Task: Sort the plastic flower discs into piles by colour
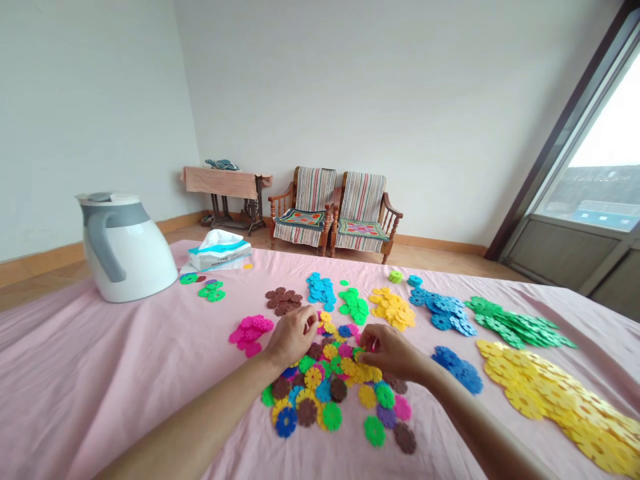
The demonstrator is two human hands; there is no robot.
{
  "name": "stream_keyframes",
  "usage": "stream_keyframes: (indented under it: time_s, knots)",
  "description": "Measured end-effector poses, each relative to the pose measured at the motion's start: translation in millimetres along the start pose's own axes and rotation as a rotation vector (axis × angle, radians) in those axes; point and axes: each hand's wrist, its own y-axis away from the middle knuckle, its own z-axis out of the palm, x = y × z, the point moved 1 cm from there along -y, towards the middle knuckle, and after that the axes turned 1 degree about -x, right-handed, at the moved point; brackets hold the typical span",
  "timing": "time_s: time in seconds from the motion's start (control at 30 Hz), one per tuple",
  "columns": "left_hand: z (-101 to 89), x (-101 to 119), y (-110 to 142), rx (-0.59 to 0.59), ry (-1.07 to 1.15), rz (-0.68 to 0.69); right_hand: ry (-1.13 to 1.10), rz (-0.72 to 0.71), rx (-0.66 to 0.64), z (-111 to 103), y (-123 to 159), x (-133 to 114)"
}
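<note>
Mixed pile point(324, 390): many-coloured discs lie overlapped on the cloth between your hands and nearer to you; their notched rims could snag, so lifting one might drag its neighbours
Yellow spread point(555, 393): at your right, heaped loosely; a sweep of your forearm could make the stack slide
Dark blue cluster point(457, 369): just beside your right wrist, so an outward swing might scatter it
Right hand point(393, 350): fingers bent, thumb close to them, at the pile's right side; you hide your own grip, so I cannot tell whether a disc is in it
Left hand point(293, 337): loosely curled over the pile's far left, hold unclear; low fingers could brush discs out of place
Magenta group point(251, 331): near your left wrist, easily nudged into the mixed colours
Brown group point(283, 301): just beyond your left hand, exposed to your knuckles if you reach forward
Jug point(137, 253): upright at far left; a tug on the cloth point(125, 373) could rock it
</note>
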Motion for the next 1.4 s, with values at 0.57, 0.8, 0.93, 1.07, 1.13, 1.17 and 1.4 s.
stream_keyframes:
  time_s: [0.57,0.8,0.93,1.07,1.13,1.17,1.4]
  knots:
    - [-1.0,1.6,1.6,-0.032,-0.012,-0.021,0.079,-0.011,-0.084,6.8,-1.2,-11.3]
    - [-3.1,2.7,1.2,-0.056,-0.006,-0.024,0.209,-0.053,0.002,0.2,4.0,-8.2]
    - [-2.5,2.1,1.4,-0.062,0.004,-0.031,0.240,-0.073,0.069,-3.8,11.0,-15.2]
    - [-1.1,1.6,1.4,-0.056,0.014,-0.037,0.203,-0.092,-0.010,-4.1,16.0,-20.0]
    - [-0.8,1.6,1.4,-0.052,0.011,-0.040,0.187,-0.104,-0.071,-3.6,16.3,-18.8]
    - [-0.9,1.8,1.4,-0.051,0.009,-0.040,0.185,-0.105,-0.085,-3.6,15.7,-17.5]
    - [-2.6,2.9,1.1,-0.060,0.005,-0.036,0.203,-0.043,-0.195,-7.7,4.0,-9.1]
